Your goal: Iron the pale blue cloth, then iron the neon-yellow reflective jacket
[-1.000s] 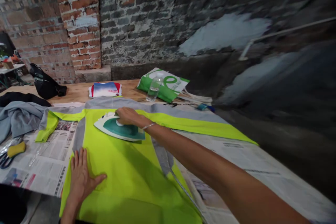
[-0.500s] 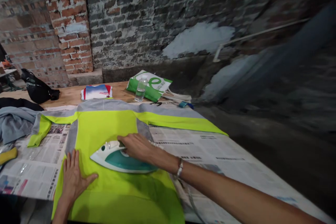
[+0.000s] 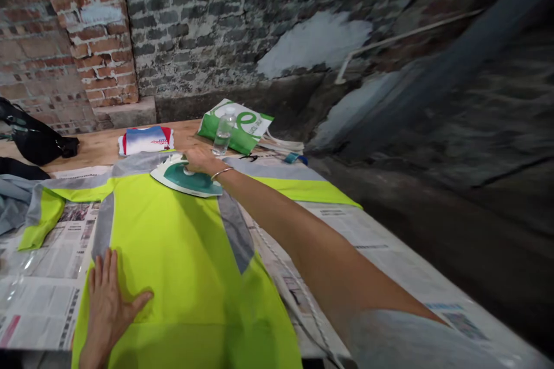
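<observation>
Iron (image 3: pixel 186 179) has moved since the earlier frame: it has slid from mid-body up to the far edge of the yellow-and-grey shirt (image 3: pixel 173 242), and now sits near the upper middle of the frame, just below the grey band. Its sole appears flat on the cloth, tip pointing left.

Right hand (image 3: pixel 199 160) is closed over the iron's handle, arm stretched out from lower right. Left hand (image 3: pixel 110 300) is spread palm-down on the shirt at lower left, fingers apart, thumb out, pressing the cloth.

Shirt lies on newspaper (image 3: pixel 38 311) covering the tabletop (image 3: pixel 99 144). Beyond it: folded jersey (image 3: pixel 147 141), water bottle (image 3: pixel 224 132), green bag (image 3: pixel 251 127).

Technique, as judged: the wide left hand suits, holding the cloth taut against the stroke. Keep the sole level and go slowly at the seams, so no ridge is pressed in.
</observation>
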